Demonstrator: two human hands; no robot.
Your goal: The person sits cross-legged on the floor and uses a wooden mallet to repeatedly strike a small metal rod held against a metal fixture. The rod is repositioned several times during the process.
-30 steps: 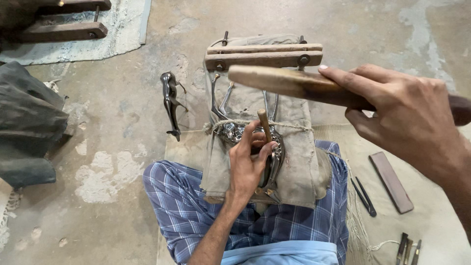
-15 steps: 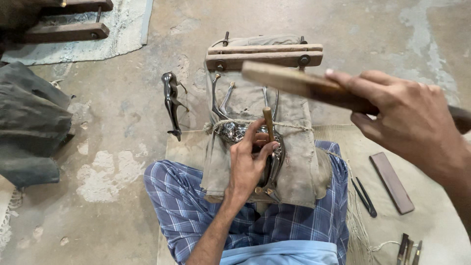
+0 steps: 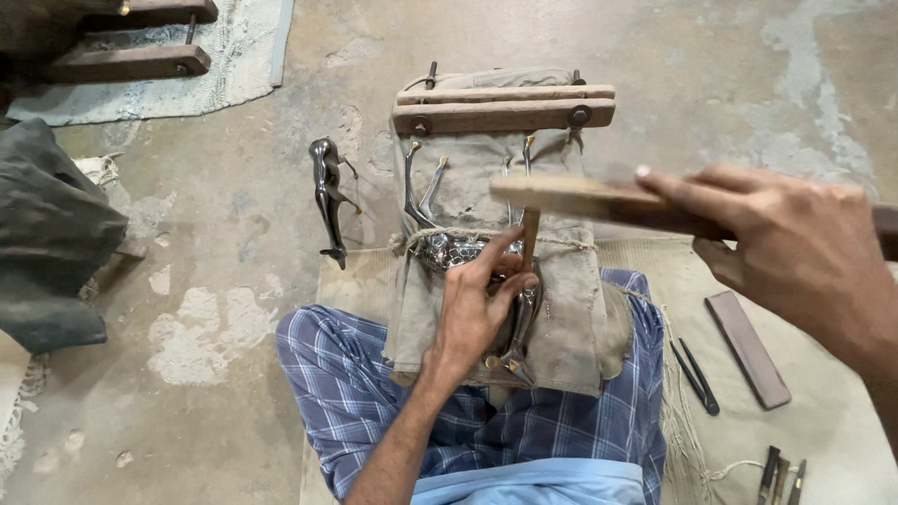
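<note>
Now the right hand has swung its wooden mallet lower — over the chisel the left hand pinches upright on the metal figure, lashed across the lap.

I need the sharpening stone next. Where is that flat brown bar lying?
In the head view, the flat brown bar lies on the mat at the person's right, just beyond the dark pointed tool and below the raised right hand.
</note>
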